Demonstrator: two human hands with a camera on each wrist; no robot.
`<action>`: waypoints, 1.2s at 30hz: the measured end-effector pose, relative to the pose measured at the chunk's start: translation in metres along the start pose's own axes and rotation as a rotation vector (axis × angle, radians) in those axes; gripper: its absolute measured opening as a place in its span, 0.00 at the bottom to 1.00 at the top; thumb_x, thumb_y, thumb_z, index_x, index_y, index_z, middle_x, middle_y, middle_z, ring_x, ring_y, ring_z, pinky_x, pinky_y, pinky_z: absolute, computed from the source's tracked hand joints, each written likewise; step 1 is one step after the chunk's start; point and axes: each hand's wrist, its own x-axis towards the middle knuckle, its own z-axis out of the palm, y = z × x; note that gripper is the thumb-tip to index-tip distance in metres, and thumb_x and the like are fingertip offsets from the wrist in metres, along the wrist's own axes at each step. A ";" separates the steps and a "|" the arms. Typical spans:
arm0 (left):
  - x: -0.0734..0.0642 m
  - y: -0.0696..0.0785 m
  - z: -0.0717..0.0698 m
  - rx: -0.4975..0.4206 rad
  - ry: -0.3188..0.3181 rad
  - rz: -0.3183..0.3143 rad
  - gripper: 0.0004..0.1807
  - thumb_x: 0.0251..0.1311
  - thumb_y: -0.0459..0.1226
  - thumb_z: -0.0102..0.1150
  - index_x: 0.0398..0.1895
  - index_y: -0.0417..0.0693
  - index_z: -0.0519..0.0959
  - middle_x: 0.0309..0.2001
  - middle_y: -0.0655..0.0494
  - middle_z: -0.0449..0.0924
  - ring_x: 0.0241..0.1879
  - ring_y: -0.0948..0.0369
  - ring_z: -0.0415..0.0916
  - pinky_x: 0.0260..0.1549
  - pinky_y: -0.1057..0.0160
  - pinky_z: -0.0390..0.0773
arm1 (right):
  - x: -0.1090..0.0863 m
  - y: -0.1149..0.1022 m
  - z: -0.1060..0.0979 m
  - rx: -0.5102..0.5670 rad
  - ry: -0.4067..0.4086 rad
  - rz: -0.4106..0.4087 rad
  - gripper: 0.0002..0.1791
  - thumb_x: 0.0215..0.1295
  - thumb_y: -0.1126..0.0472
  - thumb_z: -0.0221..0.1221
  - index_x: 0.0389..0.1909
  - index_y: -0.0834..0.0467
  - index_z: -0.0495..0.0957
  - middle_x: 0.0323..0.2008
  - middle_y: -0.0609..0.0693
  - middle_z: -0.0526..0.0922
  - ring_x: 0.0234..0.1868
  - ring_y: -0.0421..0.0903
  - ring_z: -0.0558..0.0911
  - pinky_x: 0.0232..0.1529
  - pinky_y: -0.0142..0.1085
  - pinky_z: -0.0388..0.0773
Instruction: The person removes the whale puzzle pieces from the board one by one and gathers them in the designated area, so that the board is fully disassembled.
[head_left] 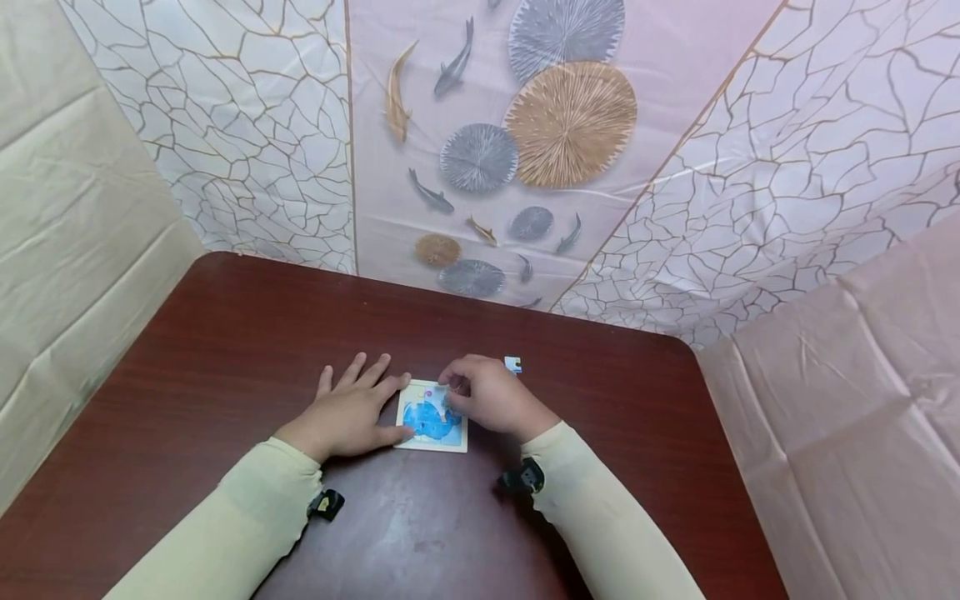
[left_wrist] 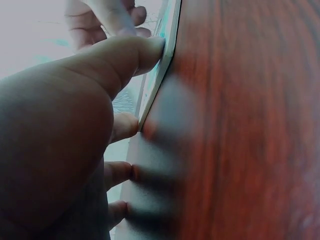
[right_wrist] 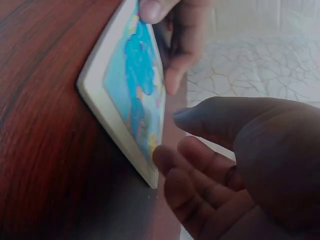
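Note:
A small square jigsaw puzzle in a pale wooden frame lies on the table, with a blue animal pictured on it. My left hand rests at its left side with the fingers spread, its thumb on the lower left part and its index finger at the top left corner. My right hand is over the puzzle's right side. In the right wrist view its thumb and bent fingers stand apart with nothing between them, one fingertip right at the frame's corner.
A loose jigsaw piece lies on the dark red-brown table just beyond my right hand. Patterned cloth hangs along the table's back edge, and plain pale cloth hangs on both sides.

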 end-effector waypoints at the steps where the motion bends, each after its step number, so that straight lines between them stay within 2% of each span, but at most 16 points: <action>1: 0.000 0.000 0.000 0.001 0.000 0.000 0.50 0.71 0.69 0.66 0.91 0.64 0.63 0.94 0.45 0.46 0.92 0.33 0.35 0.79 0.14 0.35 | 0.001 0.000 0.001 -0.014 -0.012 -0.006 0.10 0.74 0.60 0.73 0.53 0.52 0.91 0.44 0.43 0.88 0.44 0.40 0.85 0.50 0.38 0.87; 6: 0.000 -0.001 0.000 0.005 -0.002 0.000 0.50 0.72 0.69 0.65 0.91 0.64 0.63 0.94 0.45 0.46 0.92 0.33 0.35 0.79 0.14 0.35 | 0.005 0.000 0.002 -0.105 -0.048 -0.040 0.14 0.74 0.59 0.73 0.58 0.48 0.90 0.48 0.43 0.88 0.46 0.40 0.85 0.51 0.39 0.87; 12: 0.002 -0.001 0.000 0.004 -0.003 0.008 0.51 0.72 0.70 0.65 0.91 0.65 0.62 0.94 0.45 0.45 0.92 0.33 0.35 0.79 0.14 0.34 | 0.011 -0.002 -0.002 -0.244 -0.102 -0.106 0.18 0.74 0.57 0.74 0.62 0.42 0.91 0.49 0.43 0.88 0.42 0.41 0.83 0.46 0.39 0.85; 15: 0.001 0.000 0.000 -0.007 -0.006 0.007 0.51 0.72 0.70 0.65 0.92 0.65 0.62 0.94 0.46 0.44 0.93 0.33 0.34 0.79 0.14 0.33 | 0.015 -0.006 -0.004 -0.293 -0.150 -0.126 0.20 0.73 0.56 0.75 0.63 0.40 0.91 0.52 0.42 0.90 0.52 0.45 0.86 0.49 0.42 0.87; 18: 0.000 0.000 0.000 -0.018 -0.005 0.006 0.51 0.71 0.70 0.65 0.92 0.65 0.62 0.94 0.46 0.44 0.93 0.33 0.33 0.79 0.14 0.33 | 0.019 -0.011 -0.006 -0.316 -0.200 -0.132 0.21 0.73 0.57 0.75 0.64 0.39 0.91 0.52 0.42 0.90 0.52 0.45 0.85 0.48 0.42 0.86; 21: 0.000 0.000 0.000 -0.020 -0.005 0.007 0.51 0.71 0.70 0.65 0.92 0.65 0.62 0.94 0.46 0.44 0.93 0.33 0.33 0.79 0.14 0.32 | 0.021 -0.014 -0.006 -0.327 -0.239 -0.129 0.20 0.73 0.58 0.75 0.64 0.40 0.92 0.48 0.43 0.88 0.43 0.41 0.81 0.42 0.38 0.82; 23: 0.000 -0.001 0.000 -0.018 -0.005 0.008 0.51 0.72 0.70 0.65 0.92 0.65 0.62 0.94 0.46 0.44 0.93 0.33 0.33 0.79 0.14 0.32 | 0.022 -0.016 -0.007 -0.341 -0.253 -0.125 0.21 0.73 0.59 0.75 0.64 0.39 0.92 0.47 0.43 0.87 0.42 0.39 0.79 0.42 0.36 0.81; 31: 0.001 -0.003 0.001 -0.022 -0.005 0.008 0.51 0.71 0.70 0.66 0.91 0.65 0.63 0.94 0.46 0.44 0.93 0.33 0.32 0.79 0.14 0.32 | 0.028 -0.022 -0.008 -0.391 -0.274 -0.138 0.21 0.74 0.60 0.71 0.64 0.39 0.91 0.56 0.41 0.90 0.51 0.42 0.83 0.51 0.41 0.85; 36: 0.002 -0.004 0.003 -0.018 -0.001 0.008 0.51 0.71 0.70 0.66 0.91 0.66 0.63 0.94 0.46 0.43 0.93 0.34 0.32 0.79 0.14 0.31 | 0.029 -0.026 -0.009 -0.400 -0.283 -0.128 0.20 0.76 0.60 0.70 0.63 0.38 0.91 0.57 0.42 0.90 0.53 0.42 0.84 0.55 0.43 0.87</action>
